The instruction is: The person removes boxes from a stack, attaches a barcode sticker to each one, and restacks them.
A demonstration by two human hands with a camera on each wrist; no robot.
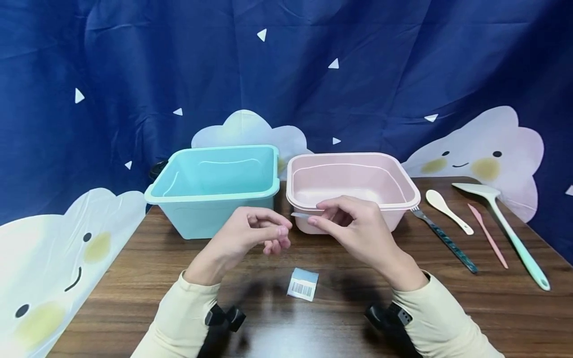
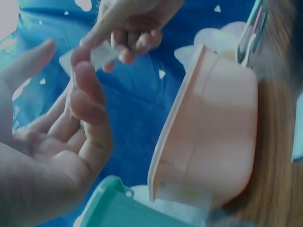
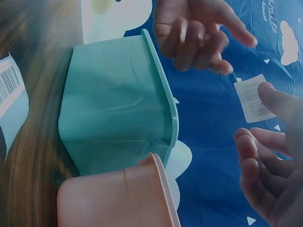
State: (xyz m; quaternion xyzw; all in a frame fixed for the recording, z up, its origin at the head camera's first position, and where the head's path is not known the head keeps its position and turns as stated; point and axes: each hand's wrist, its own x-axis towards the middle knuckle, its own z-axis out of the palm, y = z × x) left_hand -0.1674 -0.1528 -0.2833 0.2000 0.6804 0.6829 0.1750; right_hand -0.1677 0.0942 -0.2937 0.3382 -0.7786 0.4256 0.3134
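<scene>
My right hand point(image 1: 360, 226) pinches a small white barcode label point(image 3: 252, 100) between thumb and fingers, in front of the pink basin point(image 1: 353, 158). The label is seen almost edge-on in the head view, and its barcode shows in the right wrist view. Facing it from the left is my left hand point(image 1: 250, 231), its thumb apart from loosely bent fingers and nothing held. In the right wrist view its fingertips are close to the label's corner. Below both hands, a small folded blue-and-white paper piece point(image 1: 303, 284) with a barcode lies on the wooden table point(image 1: 179, 278).
A turquoise basin point(image 1: 215, 196) stands left of the pink one. On the right lie a fork point(image 1: 445, 241), a white spoon point(image 1: 449, 211), a thin pink knife point(image 1: 489, 236) and a long mint-handled turner point(image 1: 515, 231). A blue cloud-print curtain point(image 1: 286, 74) hangs behind.
</scene>
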